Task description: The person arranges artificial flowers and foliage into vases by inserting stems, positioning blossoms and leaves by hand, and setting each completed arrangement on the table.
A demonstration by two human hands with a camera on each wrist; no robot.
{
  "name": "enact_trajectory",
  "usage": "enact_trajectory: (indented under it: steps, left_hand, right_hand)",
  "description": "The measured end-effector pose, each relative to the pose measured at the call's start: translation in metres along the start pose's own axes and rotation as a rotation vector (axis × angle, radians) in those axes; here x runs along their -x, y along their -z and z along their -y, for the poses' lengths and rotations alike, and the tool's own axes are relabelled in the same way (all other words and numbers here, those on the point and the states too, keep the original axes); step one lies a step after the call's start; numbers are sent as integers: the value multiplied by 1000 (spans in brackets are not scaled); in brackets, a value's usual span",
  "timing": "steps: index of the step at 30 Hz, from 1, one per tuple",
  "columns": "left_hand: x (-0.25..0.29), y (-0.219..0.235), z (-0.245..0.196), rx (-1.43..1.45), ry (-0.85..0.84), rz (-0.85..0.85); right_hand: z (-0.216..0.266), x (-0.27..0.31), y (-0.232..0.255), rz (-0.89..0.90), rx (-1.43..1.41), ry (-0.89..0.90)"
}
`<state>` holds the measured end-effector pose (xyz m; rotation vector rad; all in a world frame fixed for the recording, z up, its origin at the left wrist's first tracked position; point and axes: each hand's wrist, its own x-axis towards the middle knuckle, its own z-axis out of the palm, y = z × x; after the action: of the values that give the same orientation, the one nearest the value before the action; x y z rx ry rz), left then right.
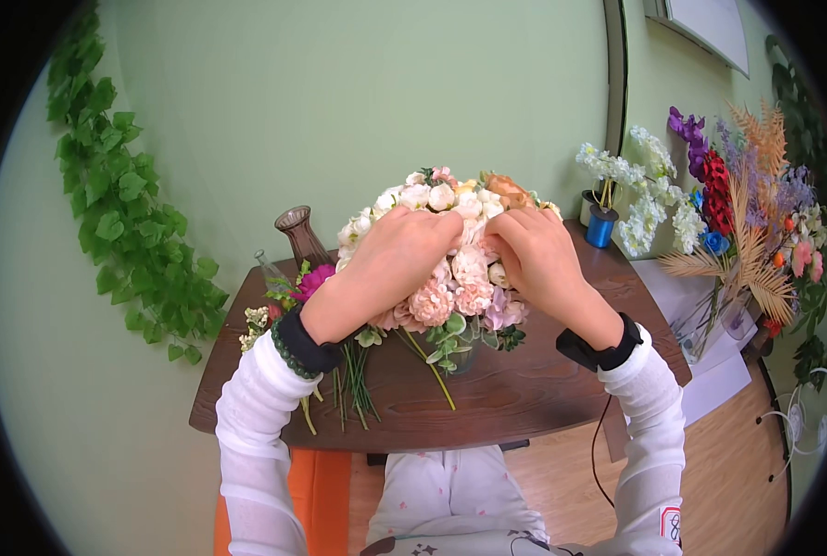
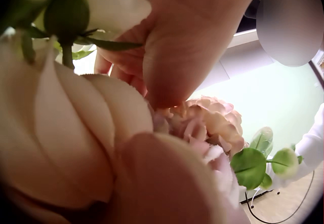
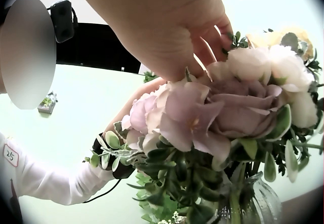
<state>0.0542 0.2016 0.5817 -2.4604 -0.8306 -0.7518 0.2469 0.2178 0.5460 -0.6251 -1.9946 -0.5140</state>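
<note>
A dense bouquet of cream, pink and orange flowers [image 1: 470, 267] stands in a clear glass vase [image 3: 267, 198] on the table. From its left side my left hand [image 1: 397, 255] reaches over the top, fingers bent and pinching among the blossoms. The right hand [image 1: 548, 269] does the same from the right, its fingertips close to the left ones. In the left wrist view, the left hand [image 2: 187, 41] meets small pink petals [image 2: 195, 127]. The right wrist view has the right hand [image 3: 162, 26] at a mauve flower [image 3: 190, 115]; the blossoms partly hide its fingertips.
Loose green stems [image 1: 358, 385] and a magenta flower [image 1: 313, 281] lie at the left of the dark wooden table [image 1: 515, 398]. Behind them stand a brown glass vase [image 1: 304, 236] and a small bottle. A blue spool [image 1: 600, 227] and more flower arrangements are at the right.
</note>
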Motion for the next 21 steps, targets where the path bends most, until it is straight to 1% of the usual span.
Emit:
enact_trajectory:
  steps: [4, 8, 10, 11, 12, 13, 14, 15, 17, 21]
  left_hand:
    - [1, 1, 1, 12, 26, -2]
    - [2, 5, -2, 71, 70, 6]
    - [3, 6, -3, 129, 89, -12]
    - [3, 6, -4, 184, 108, -32]
    - [3, 6, -6, 184, 108, -32]
    - [3, 7, -10, 195, 79, -84]
    - [2, 8, -12, 206, 49, -137]
    - [2, 8, -12, 207, 49, -137]
    - [2, 10, -11, 132, -10, -24]
    - [2, 13, -14, 98, 5, 36]
  right_hand:
    - [-1, 1, -4, -51, -70, -9]
    - [-2, 1, -5, -51, -109, -3]
    - [0, 1, -3, -78, -224, -89]
    - [0, 1, -1, -77, -224, -90]
    - [0, 0, 3, -78, -326, -212]
    - [-1, 1, 5, -79, -428, -334]
    - [-5, 1, 6, -81, -397, -317]
    - [-6, 3, 8, -81, -397, -318]
    - [-7, 4, 11, 100, -330, -325]
    - [-7, 2, 15, 96, -314, -302]
